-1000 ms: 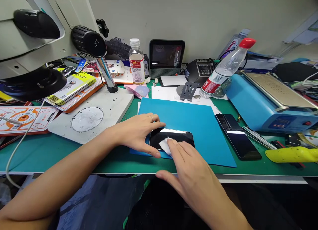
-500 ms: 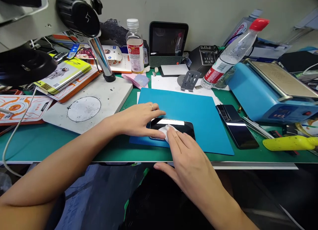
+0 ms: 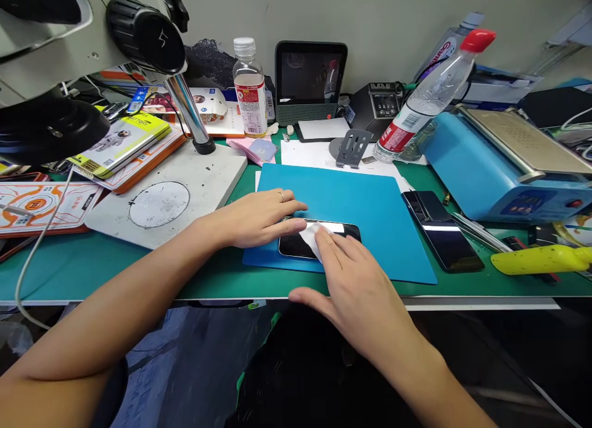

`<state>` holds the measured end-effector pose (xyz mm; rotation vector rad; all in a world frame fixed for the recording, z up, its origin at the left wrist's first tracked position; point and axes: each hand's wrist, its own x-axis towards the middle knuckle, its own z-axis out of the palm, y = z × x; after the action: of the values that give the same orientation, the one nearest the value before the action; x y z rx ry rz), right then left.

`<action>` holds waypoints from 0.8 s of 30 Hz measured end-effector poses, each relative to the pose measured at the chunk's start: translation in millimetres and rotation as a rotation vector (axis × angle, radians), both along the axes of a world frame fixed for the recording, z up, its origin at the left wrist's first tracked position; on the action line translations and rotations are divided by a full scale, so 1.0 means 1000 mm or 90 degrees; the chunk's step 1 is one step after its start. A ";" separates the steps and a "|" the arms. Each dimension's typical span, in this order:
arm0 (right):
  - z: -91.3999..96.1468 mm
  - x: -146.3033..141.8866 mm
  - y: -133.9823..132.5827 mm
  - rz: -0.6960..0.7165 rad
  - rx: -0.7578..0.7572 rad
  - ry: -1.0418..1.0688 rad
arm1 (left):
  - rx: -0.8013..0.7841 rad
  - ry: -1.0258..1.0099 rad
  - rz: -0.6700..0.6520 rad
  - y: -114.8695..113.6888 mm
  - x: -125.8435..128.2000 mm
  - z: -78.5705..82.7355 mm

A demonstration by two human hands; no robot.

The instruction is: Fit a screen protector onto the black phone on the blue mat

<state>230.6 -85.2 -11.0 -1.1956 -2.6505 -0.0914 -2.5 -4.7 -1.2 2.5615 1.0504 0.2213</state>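
Observation:
A black smartphone [image 3: 296, 246] lies face up on a blue mat [image 3: 370, 230], its glossy glass catching a bright reflection. My right hand [image 3: 356, 286] presses a folded white wipe [image 3: 311, 237] onto the glass with its fingertips; its thumb sticks out to the left past the bench edge. Over the phone's left end rests my left hand [image 3: 259, 218], fingers stretched out and apart. Its thumb lies across the phone, with the tip close to the wipe, and the fingers reach onto the mat just behind. The hands cover parts of the phone's left and right ends.
A second dark phone [image 3: 441, 230] lies right of the mat, near tweezers [image 3: 481, 234] and a yellow-handled tool [image 3: 539, 261]. A blue machine [image 3: 490, 169] and a red-capped bottle [image 3: 420, 107] stand behind. On the left is a microscope base [image 3: 161, 200].
The right hand and wipe have shifted slightly on the glass. My left thumb has moved from the phone's near edge up across its screen. The view has tilted slightly.

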 end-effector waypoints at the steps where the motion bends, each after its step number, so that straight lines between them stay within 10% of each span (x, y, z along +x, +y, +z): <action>1: 0.001 -0.002 0.006 -0.001 -0.012 -0.001 | 0.000 -0.002 0.002 0.000 0.000 0.000; 24: -0.010 -0.015 0.003 -0.125 -0.019 0.042 | -0.001 0.025 -0.012 -0.005 0.001 0.002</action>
<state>215.9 -81.8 -21.3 -1.4396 -2.4808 -0.0444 -1.0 -10.1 1.3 2.5840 1.0395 0.1652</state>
